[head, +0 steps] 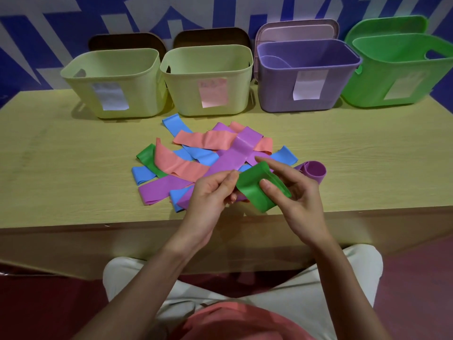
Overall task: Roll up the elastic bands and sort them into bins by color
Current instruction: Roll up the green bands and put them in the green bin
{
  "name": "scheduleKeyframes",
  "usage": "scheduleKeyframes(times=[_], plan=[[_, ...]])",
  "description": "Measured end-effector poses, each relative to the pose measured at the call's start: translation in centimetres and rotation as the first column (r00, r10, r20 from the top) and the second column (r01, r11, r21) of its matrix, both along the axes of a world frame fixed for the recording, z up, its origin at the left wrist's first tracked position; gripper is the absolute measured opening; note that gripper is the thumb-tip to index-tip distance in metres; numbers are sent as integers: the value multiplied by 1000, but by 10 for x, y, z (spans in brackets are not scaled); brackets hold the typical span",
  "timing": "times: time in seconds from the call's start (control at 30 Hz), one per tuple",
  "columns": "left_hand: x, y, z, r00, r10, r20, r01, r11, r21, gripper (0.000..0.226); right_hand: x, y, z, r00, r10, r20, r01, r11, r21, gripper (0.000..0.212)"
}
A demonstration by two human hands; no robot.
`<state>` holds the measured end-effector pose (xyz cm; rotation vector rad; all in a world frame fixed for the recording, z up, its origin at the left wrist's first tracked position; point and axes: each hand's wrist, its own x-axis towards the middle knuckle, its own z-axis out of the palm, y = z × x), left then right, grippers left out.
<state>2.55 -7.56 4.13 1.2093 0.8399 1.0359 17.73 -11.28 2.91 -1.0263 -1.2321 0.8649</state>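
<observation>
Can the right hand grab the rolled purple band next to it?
Probably not yet. The rolled purple band lies uncovered just beyond the right hand, but that hand and the left hand are busy holding the green band.

The green bin point(402, 77) at the desk's far right corner is cut off by the picture's right edge. The writing on the bins' paper labels point(212, 92) is too blurred to read. The green band point(257, 190) hides some left hand point(210, 192) fingertips, and overlapping bands bury much of the pile point(196, 160).

Pale wood-grain table point(73, 168) across mid-frame; blue-and-white patterned wall point(36, 33) along the top; dark red floor point(416, 290) at both lower corners.
</observation>
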Motion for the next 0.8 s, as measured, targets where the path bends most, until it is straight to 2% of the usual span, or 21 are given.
scheduleKeyframes(times=[0.13,0.27,0.37,0.47,0.6,0.63,0.8], plan=[[1,-1,1,998,-53,-34,52,997,-53,34,2,2,2,998,-19,63,18,1000,15,17],[3,-1,1,989,-40,-140,45,998,36,42,5,1,4,996,-35,79,34,999,14,14],[2,-3,3,980,31,-195,5,984,180,30,6,1,0,995,-66,81,65,998,6,12],[2,-6,5,974,53,-222,4,969,246,9,6,1,-2,993,-86,76,87,996,-12,10],[4,-9,3,958,166,-233,-95,953,289,15,2,2,-1,996,-82,38,83,996,-38,5],[4,-8,2,954,194,-229,-122,948,295,19,0,2,0,997,-81,22,81,996,-38,5],[2,-4,0,928,278,-246,-191,926,326,23,-1,2,0,992,-113,-49,110,992,-63,36]])
